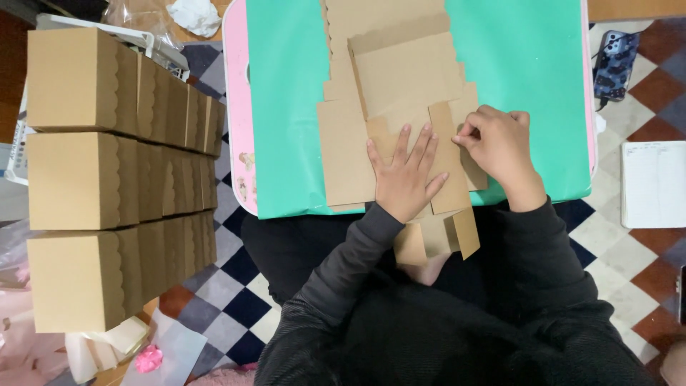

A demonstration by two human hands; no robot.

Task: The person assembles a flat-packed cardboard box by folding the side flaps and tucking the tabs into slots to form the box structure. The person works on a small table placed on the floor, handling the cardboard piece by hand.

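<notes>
A flat, unfolded cardboard box blank (400, 121) of plain brown kraft card lay on the table (286, 107), whose top was covered by a smooth, matte green sheet with a pink rim showing along its left and right edges. The blank was matte and stiff, cut into rectangular panels and narrow flaps, with a scalloped edge along its upper left side; its lower flaps hung over the near edge of the table above the person's lap.

The left hand (405, 171) was spread wide, fingers splayed and palm pressed flat on the middle of the blank, gripping nothing. The right hand (500, 143) was curled just beside it, fingertips pinched together on the edge of a narrow upright flap (446, 154) of the same card. Both arms wore dark, ribbed knit sleeves.

To the left, well apart from the table, stood stacks of finished boxes (107, 179) in the same brown card, square-sided with wavy scalloped lid edges, lined up in three rows. The floor (236, 286) below showed a chequered pattern of dark, grey and white squares. A phone (616, 61) in a patterned case lay on the floor to the right, near a white notebook (654, 184) with lined pages.
</notes>
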